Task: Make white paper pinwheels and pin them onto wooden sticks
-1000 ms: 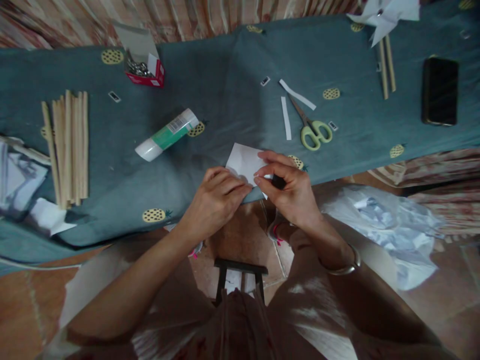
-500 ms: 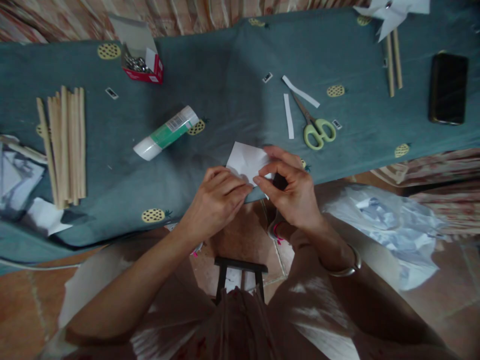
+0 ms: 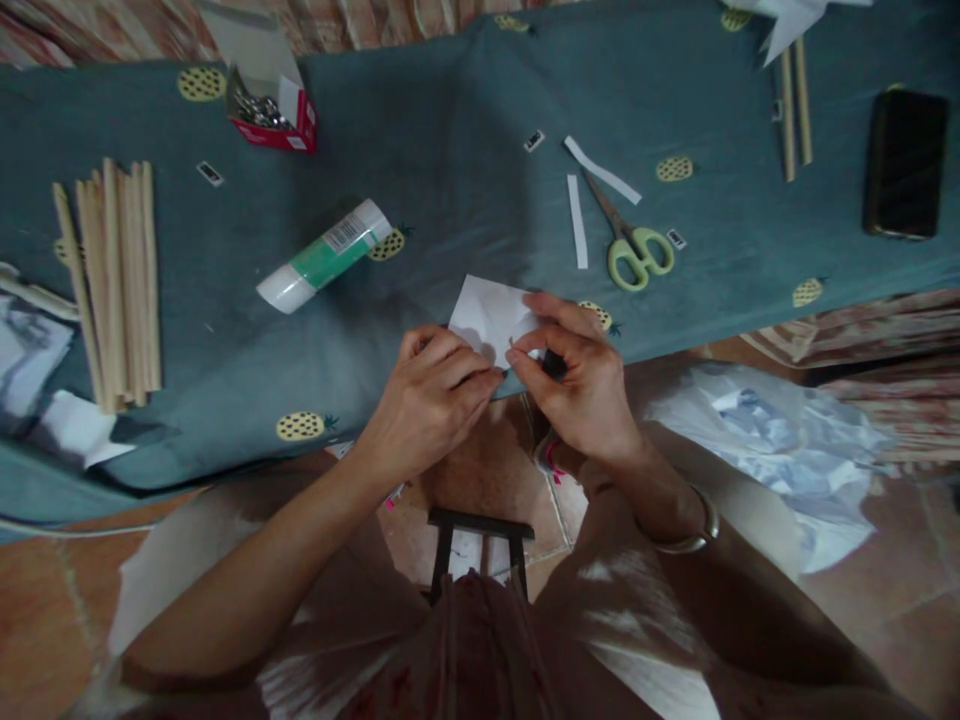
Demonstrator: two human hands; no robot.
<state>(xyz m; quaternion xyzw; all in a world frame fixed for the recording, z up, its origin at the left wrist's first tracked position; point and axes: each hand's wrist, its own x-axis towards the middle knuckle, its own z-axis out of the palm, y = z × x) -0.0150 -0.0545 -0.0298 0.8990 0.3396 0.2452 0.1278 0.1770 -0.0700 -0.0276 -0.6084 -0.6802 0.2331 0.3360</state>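
Observation:
Near the table's front edge, a small square of white paper (image 3: pixel 486 308) is held between my two hands. My left hand (image 3: pixel 439 395) is closed on the paper's lower left edge, its fingers bent together. My right hand (image 3: pixel 577 370) pinches thumb and forefinger over the paper's lower part. A tiny pale tip shows at that pinch, too small to name. The other fingers of this hand lie at the paper's right edge. To the left lies a glue stick (image 3: pixel 324 257) with a green label. Green-handled scissors (image 3: pixel 630 250) rest at the right beside two paper strips (image 3: pixel 577 222).
A red box (image 3: pixel 271 120) of small metal pieces stands open at the back left. Wooden sticks (image 3: pixel 112 285) and cut paper (image 3: pixel 73 425) lie left. A phone (image 3: pixel 906 165) and a white paper pinwheel (image 3: pixel 796 22) are right. A plastic bag (image 3: pixel 780 440) hangs below.
The paper lies flatter between my hands, and a tiny pale tip now shows at my right fingertips. Both hands stay almost in place; the view has shifted slightly.

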